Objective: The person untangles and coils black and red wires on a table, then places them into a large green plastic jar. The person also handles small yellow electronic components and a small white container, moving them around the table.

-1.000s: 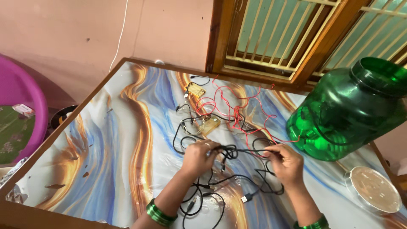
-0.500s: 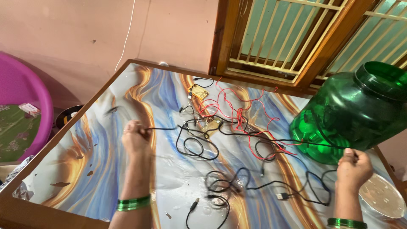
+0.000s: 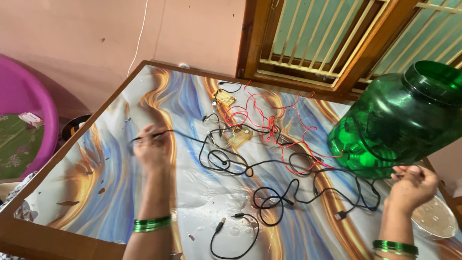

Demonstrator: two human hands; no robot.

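A long black cable [image 3: 269, 166] runs across the marbled blue-and-orange table [image 3: 110, 178]. My left hand [image 3: 153, 148] is closed on one end of it at the left and is blurred. My right hand [image 3: 413, 187] pinches the other end at the right, beside the green jar [image 3: 399, 120]. Between the hands the cable lies in loose loops. A tangle of thin red wire [image 3: 269, 120] and two small yellow circuit boards [image 3: 238, 136] sit behind it. A short black cable with a plug [image 3: 231, 240] lies near the front edge.
The large green plastic jar leans on its side at the right, with green caps inside. Its clear lid [image 3: 435, 216] lies by my right wrist. A barred wooden window [image 3: 332, 43] is behind the table. A pink tub [image 3: 24, 125] stands at the left, on the floor.
My hands were together over the tangle and have pulled far apart, stretching the black cable out. Since half a second ago the loops have shifted and the right hand has risen slightly.
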